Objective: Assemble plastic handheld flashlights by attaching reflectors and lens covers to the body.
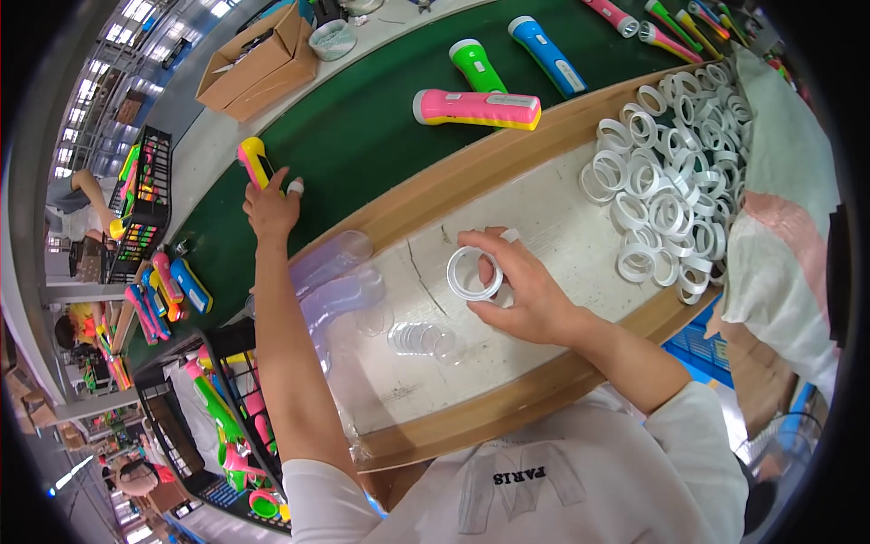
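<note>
My right hand [526, 290] grips a white plastic ring [451, 275] between thumb and fingers, above the pale board of a wooden-rimmed tray. The ring's round opening faces up; whether a clear disc sits inside it I cannot tell. At the left, my left hand [272, 210] reaches over the green belt with thumb and fingers apart. Its fingers are around the near end of a pink and yellow flashlight [256, 161], which has a dark panel on its side. A white covering shows on the left thumb tip and on a finger of the right hand.
White rings [666, 213] lie heaped at the tray's right end, beside a white sack [784, 218]. Clear discs [421, 340] and stacks in translucent film [340, 295] lie at its left. Flashlights [476, 109] rest on the green belt [362, 145]. A cardboard box [258, 68] and crates [168, 426] stand leftward; people are beyond.
</note>
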